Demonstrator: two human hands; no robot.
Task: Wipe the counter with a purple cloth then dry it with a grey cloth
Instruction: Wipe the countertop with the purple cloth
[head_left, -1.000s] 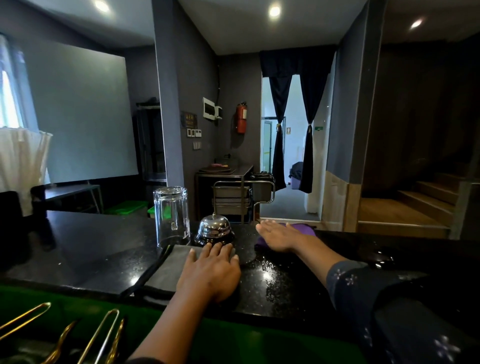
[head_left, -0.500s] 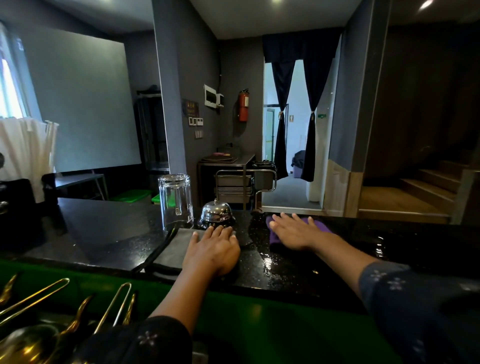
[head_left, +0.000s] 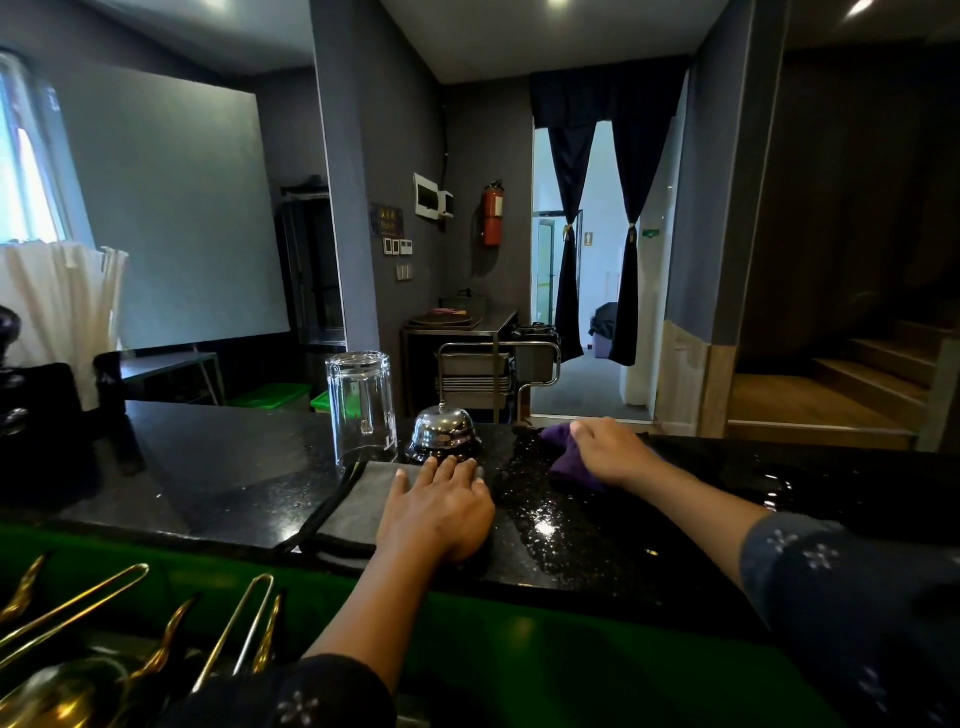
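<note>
A black polished counter (head_left: 234, 467) runs across in front of me, wet and glistening in the middle. My right hand (head_left: 613, 454) lies on a bunched purple cloth (head_left: 565, 460) near the counter's far edge, with its fingers curled into the fabric. A folded grey cloth (head_left: 353, 506) lies flat to the left of the wet patch. My left hand (head_left: 441, 512) rests palm down on the right end of the grey cloth, fingers straight.
An upturned clear glass (head_left: 361, 405) and a chrome desk bell (head_left: 444, 434) stand just behind the grey cloth. Gold tongs (head_left: 104, 608) lie below the counter's near edge at the left. A holder of white straws (head_left: 62, 306) stands at the far left.
My right hand has gone from lying flat with spread fingers to gathering the purple cloth into a bunch. The left hand stays on the grey cloth. The view has tilted down slightly.
</note>
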